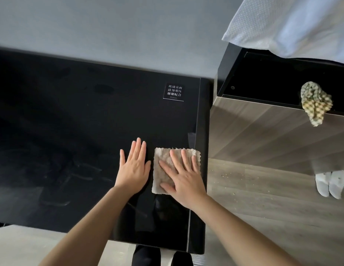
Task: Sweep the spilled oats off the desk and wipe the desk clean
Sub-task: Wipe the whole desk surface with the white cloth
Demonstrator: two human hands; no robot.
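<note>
The right hand (pixel 183 184) is pressing flat, fingers spread, on a cloth (pixel 167 166) lying at the desk's (pixel 71 112) right edge. The left hand (pixel 133 168) is resting open-palmed beside it, holding nothing. Oats (pixel 227 174) are lying scattered on the floor (pixel 263 208).

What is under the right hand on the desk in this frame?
The right hand lies flat, fingers spread, on a beige cloth spread on the black desk near its right edge. Whether any oats lie beneath the cloth is hidden.
</note>
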